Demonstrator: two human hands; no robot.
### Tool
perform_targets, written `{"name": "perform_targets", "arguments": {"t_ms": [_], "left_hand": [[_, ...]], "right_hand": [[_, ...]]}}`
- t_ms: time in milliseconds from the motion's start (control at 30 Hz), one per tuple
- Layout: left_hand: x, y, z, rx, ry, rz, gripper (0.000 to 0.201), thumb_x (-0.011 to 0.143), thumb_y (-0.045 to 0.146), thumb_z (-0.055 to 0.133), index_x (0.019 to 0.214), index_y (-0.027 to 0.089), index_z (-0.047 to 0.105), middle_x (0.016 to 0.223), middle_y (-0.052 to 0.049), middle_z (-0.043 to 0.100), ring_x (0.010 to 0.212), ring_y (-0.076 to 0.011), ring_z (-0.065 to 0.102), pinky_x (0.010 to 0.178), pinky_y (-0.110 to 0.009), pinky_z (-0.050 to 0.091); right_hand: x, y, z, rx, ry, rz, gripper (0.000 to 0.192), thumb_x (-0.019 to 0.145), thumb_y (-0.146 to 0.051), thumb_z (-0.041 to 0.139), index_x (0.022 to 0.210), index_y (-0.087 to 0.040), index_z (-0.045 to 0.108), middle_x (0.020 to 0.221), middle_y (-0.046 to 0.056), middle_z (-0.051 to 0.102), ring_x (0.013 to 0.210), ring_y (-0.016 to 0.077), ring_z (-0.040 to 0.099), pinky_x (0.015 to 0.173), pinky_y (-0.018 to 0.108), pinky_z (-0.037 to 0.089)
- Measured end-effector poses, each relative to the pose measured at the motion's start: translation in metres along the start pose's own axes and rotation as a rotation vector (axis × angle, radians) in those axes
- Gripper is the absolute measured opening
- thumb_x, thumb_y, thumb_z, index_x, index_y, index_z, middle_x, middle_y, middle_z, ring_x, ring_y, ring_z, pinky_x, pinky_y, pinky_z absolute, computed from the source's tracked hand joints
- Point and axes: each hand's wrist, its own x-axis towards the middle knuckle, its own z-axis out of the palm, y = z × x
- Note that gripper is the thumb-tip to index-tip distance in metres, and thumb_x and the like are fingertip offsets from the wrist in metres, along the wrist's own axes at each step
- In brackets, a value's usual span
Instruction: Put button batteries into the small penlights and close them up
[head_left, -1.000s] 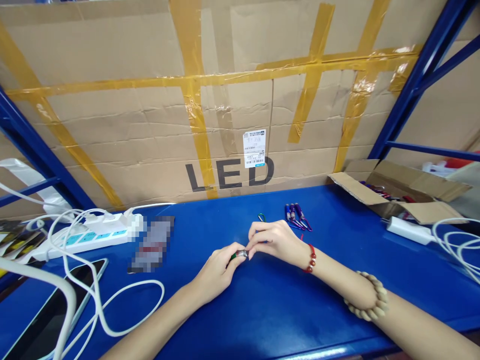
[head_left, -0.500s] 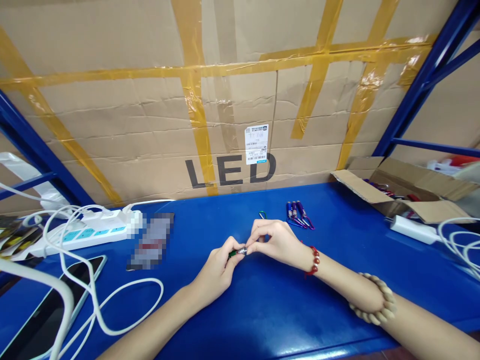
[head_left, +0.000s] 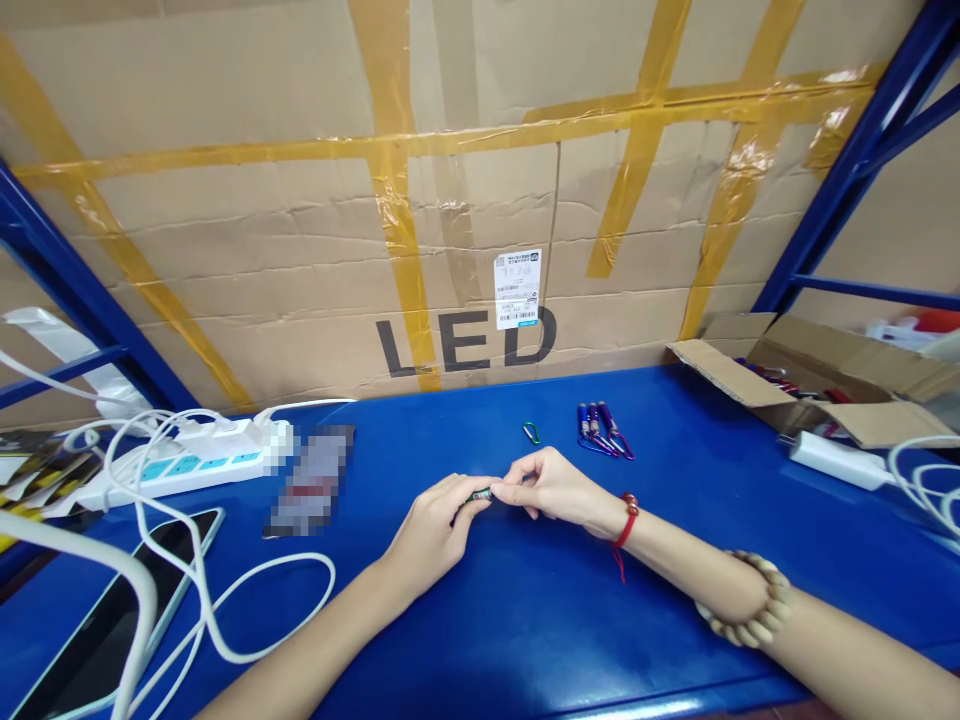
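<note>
My left hand (head_left: 433,530) and my right hand (head_left: 550,488) meet over the blue shelf top (head_left: 540,620), both pinching a small green flashlight with a silver end (head_left: 480,495). My left fingers hold its body; my right fingertips grip the silver end. A green carabiner clip (head_left: 531,432) lies loose just beyond my right hand. To its right, a small bunch of purple and blue keychain flashlights (head_left: 602,428) rests on the shelf.
A taped cardboard sheet marked LED (head_left: 465,345) backs the shelf. An open cardboard box (head_left: 810,385) with more flashlights stands at the right, a white charger (head_left: 829,460) beside it. At left lie a power strip (head_left: 187,460), white cables (head_left: 225,610), a phone (head_left: 112,630).
My right hand has dropped lower and flatter, uncovering the green carabiner behind it. Both hands stay on the small flashlight. The view shifted slightly.
</note>
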Motion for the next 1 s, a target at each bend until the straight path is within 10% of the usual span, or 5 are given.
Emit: {"name": "perform_targets", "arguments": {"t_ms": [200,600,1000], "left_hand": [[0.005,0.001,0.002,-0.027,0.031,-0.105,0.020,0.089,0.018,0.042,0.098,0.016,0.060,0.093,-0.004,0.065,0.074,-0.0110,0.060,0.070,-0.020,0.045],[0.006,0.010,0.001,-0.118,-0.104,-0.197,0.027,0.093,0.026,0.033,0.090,0.013,0.057,0.065,0.000,0.051,0.056,-0.0086,0.045,0.058,-0.020,0.036],[-0.002,0.011,0.000,-0.199,-0.228,-0.214,0.013,0.092,0.023,0.033,0.088,0.016,0.043,0.074,0.000,0.054,0.061,-0.0095,0.046,0.058,-0.020,0.032]], "right_hand": [[0.007,0.002,-0.007,-0.116,0.000,-0.114,0.041,0.058,-0.048,0.074,0.068,-0.009,0.066,0.057,0.002,0.057,0.042,0.0052,0.044,0.041,0.017,0.032],[0.003,0.006,-0.023,-0.857,0.188,-1.002,0.020,0.086,-0.032,0.054,0.080,-0.022,0.070,0.082,-0.001,0.060,0.059,0.0034,0.052,0.052,0.018,0.032],[-0.002,0.007,-0.009,-0.609,0.140,-0.742,0.013,0.073,-0.028,0.068,0.065,-0.017,0.067,0.067,-0.001,0.057,0.058,0.0060,0.051,0.053,0.018,0.033]]}}
